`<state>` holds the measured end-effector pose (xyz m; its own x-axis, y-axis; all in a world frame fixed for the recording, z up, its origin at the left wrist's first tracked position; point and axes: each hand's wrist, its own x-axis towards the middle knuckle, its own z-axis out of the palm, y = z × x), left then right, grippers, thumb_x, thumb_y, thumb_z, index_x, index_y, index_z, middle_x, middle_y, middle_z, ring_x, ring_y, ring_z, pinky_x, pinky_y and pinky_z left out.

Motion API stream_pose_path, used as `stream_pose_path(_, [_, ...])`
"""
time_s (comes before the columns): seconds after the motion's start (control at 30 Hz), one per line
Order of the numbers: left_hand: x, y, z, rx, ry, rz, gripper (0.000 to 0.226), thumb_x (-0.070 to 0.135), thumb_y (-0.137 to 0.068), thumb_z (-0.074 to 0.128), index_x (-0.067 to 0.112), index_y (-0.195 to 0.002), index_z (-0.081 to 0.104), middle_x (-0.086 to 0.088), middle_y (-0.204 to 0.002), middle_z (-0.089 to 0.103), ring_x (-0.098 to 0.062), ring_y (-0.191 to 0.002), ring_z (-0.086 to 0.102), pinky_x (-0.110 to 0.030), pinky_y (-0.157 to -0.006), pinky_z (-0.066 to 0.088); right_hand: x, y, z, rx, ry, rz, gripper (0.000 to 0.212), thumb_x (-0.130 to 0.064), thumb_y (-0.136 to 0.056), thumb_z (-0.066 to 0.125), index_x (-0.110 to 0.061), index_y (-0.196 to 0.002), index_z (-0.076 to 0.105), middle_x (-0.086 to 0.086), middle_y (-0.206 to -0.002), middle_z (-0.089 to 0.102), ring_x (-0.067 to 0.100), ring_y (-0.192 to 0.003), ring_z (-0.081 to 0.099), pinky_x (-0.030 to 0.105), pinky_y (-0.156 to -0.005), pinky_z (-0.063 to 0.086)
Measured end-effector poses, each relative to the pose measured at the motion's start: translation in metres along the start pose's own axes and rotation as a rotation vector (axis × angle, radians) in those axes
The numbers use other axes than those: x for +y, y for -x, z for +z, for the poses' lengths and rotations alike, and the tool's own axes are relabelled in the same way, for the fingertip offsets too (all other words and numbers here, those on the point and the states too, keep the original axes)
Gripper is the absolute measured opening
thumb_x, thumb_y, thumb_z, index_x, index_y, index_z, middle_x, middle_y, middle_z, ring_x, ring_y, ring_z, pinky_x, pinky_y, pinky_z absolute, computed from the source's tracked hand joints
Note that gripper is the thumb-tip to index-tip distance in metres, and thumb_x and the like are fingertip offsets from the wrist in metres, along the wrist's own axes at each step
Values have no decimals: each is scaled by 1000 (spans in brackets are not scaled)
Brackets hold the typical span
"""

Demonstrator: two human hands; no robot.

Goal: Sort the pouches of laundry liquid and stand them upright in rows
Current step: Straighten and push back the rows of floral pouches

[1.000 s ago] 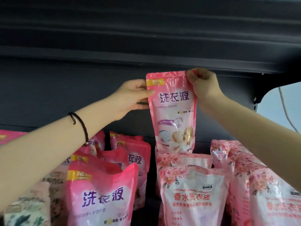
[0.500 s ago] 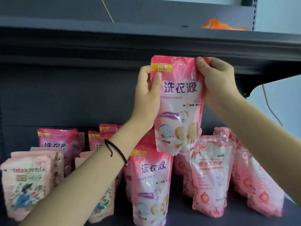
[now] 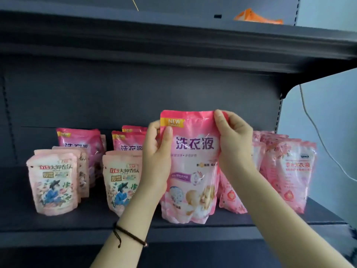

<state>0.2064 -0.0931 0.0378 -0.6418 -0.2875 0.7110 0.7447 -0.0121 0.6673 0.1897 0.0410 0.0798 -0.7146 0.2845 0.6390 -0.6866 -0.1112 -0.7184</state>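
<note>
At the far left of the shelf (image 3: 77, 221), a pale pouch (image 3: 53, 182) printed with a figure in blue stands upright near the front. More of the same kind stand directly behind it. A second pale pouch (image 3: 121, 180) with the same print stands to its right, apart from the first group. Behind both groups, dark pink pouches (image 3: 81, 142) stand upright toward the back panel.

The left hand (image 3: 156, 157) grips the upper left edge of the held pouch (image 3: 193, 171). The thumb lies on the front face and the fingers are curled behind. A dark bracelet (image 3: 129, 235) sits on the left wrist.

The held pouch is upright, front face toward the camera, at the middle of the shelf near the front edge. It sits between the second pale pouch and the rose-print pouches (image 3: 289, 171). Its base is at shelf level; whether it rests on the shelf cannot be told.

The right hand (image 3: 234, 140) pinches the top right corner of the held pouch, thumb on the front, fingers curled behind the top seal.

The rose-print pouches stand upright, close together, in rows running front to back. A pale cable (image 3: 316, 130) hangs beside the shelf at the far right. The upper shelf (image 3: 173, 41) carries an orange packet (image 3: 257, 17) near its right end.
</note>
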Motion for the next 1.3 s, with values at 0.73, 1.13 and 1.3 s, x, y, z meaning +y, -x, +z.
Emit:
stream_pose_path(0.73, [-111, 86, -49, -260, -559, 180, 95, 69, -62, 73, 49, -141, 26, 34, -140, 26, 4, -131, 32, -35, -102, 37, 100, 8, 20, 150, -23, -31, 30, -23, -94, 58, -24, -65, 57, -21, -50, 47, -2, -53, 38, 9, -52, 34])
stream_pose_path(1.13, [-137, 60, -57, -354, -649, 82, 94, 57, -68, 71, 51, -143, 15, 30, -140, 23, 4, -134, 31, -17, -106, 36, 123, -10, 32, 142, -62, 2, 21, -22, -94, 58, -21, -74, 62, -21, -60, 54, -3, -62, 45, 13, -62, 39])
stream_pose_path(1.3, [-148, 61, -57, -344, -740, 105, 99, 50, -68, 77, 50, -144, 12, 19, -135, 32, 6, -128, 35, -19, -100, 42, 138, -8, 25, 94, -50, 24, 16, -22, -96, 56, -13, -89, 68, -10, -77, 62, 2, -74, 53, 15, -70, 44])
